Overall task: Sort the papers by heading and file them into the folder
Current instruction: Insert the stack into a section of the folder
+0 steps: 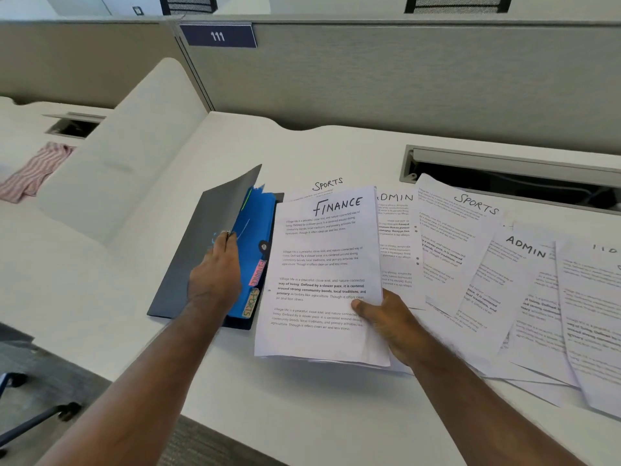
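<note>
Striped pink-and-white cloth (37, 171) lies crumpled on the neighbouring desk at far left. On the smooth white desk (319, 408), a dark grey folder (188, 264) stands half open, its stiff cover lifted by the left hand (215, 274), fingers curled over the edge of the glossy blue dividers (250, 237) with paper tabs. Beside it, the right hand (386, 317) pinches a thin FINANCE stack (322, 264), thumb on top. Loose printed sheets (487, 264) headed SPORTS and ADMIN fan out rightward, overlapping.
</note>
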Demonstrator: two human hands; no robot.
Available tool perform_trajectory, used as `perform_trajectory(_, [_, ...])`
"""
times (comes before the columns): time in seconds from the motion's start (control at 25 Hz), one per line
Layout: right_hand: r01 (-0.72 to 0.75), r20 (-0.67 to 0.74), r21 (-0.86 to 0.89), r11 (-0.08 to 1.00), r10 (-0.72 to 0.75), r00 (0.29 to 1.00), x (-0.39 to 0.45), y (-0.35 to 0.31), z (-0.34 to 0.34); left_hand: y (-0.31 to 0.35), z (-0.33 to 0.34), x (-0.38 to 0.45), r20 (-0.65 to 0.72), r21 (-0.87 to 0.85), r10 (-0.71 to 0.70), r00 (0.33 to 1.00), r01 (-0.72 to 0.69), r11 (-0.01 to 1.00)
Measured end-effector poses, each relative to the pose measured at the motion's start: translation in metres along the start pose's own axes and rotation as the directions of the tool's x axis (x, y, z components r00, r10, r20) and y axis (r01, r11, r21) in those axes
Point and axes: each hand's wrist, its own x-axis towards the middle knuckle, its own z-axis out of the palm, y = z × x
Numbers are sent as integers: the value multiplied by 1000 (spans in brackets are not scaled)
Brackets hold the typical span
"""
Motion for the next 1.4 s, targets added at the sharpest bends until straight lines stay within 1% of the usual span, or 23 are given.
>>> perform_trajectory(0.12, [-16,60,-13,1000,17,998,4,-13,5,-4,-4,1,67,-98,-1,998,7,995])
perform_trajectory(0.24, [-43,92,-60,997,49,995,12,-30,15,-10,-8,3,115,-167,29,993,-10,986])
perform_trajectory(0.32, [-47,108,-147,988,64,992,20,-40,24,-16,-9,5,123,-191,48,991,-24,981])
perform_trajectory(0.44, [-41,95,-278,960,70,993,30,-57,36,-24,-11,8,133,-223,76,988,-44,974])
perform_trajectory(0.6, [24,43,-331,943,-11,999,43,-76,57,-28,-17,11,154,-255,123,980,-81,963])
perform_trajectory(0.76, [88,7,-441,893,-94,996,54,-75,86,-25,-24,10,191,-268,163,968,-108,957])
perform_trajectory(0.84, [106,-11,-446,889,-124,992,51,-67,102,-24,-26,10,203,-278,171,964,-110,954])
perform_trajectory(0.96, [124,-46,-396,910,-154,987,42,-51,127,-24,-27,11,174,-306,175,969,-116,945])
perform_trajectory(1.04, [97,-38,-370,924,-120,992,42,-44,146,-23,-25,9,155,-303,182,971,-129,944])
perform_trajectory(1.12, [82,27,-367,927,-78,997,42,-42,166,-22,-23,6,152,-299,174,973,-123,946])
perform_trajectory(1.2, [38,98,-353,935,-3,995,45,-46,182,-23,-21,3,149,-312,166,975,-113,943])
perform_trajectory(1.32, [-33,158,-347,937,93,983,54,-60,181,-29,-22,-2,131,-328,155,979,-105,939])
perform_trajectory(1.4, [-46,135,-417,908,112,985,64,-67,171,-33,-21,-4,115,-303,146,983,-106,947])
